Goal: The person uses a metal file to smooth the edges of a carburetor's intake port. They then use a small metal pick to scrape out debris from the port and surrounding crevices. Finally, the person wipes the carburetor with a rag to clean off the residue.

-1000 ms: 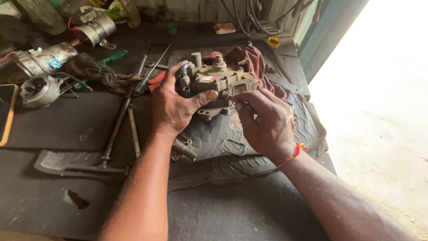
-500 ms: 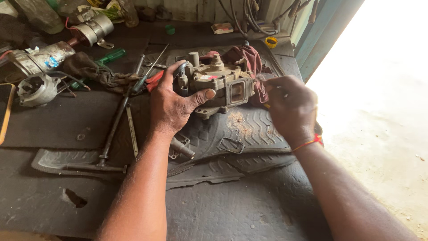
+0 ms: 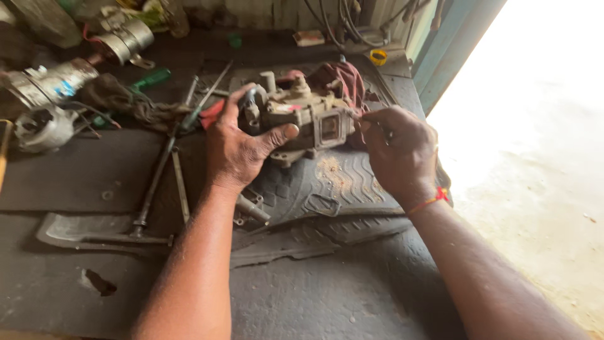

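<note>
My left hand (image 3: 240, 146) grips a greasy metal pump body (image 3: 306, 116) from its left side, thumb pressed along the front, holding it tilted above a ribbed black rubber mat (image 3: 327, 189). My right hand (image 3: 397, 154) is at the pump's right end, fingers pinched together on something small that I cannot make out. A red thread circles that wrist. A dark red rag (image 3: 343, 82) lies behind the pump.
Long steel rods and wrenches (image 3: 157, 182) lie left of the mat, with a green-handled screwdriver (image 3: 148, 80). Metal motor parts (image 3: 47, 85) and a round housing (image 3: 41, 129) sit at far left. A yellow ring (image 3: 377, 57) lies at the back. A blue door frame (image 3: 450, 50) borders the right.
My right hand slid off the pump's front to its right end and pinched shut. The pump turned, showing a square opening. Rusty dust now lies on the mat below.
</note>
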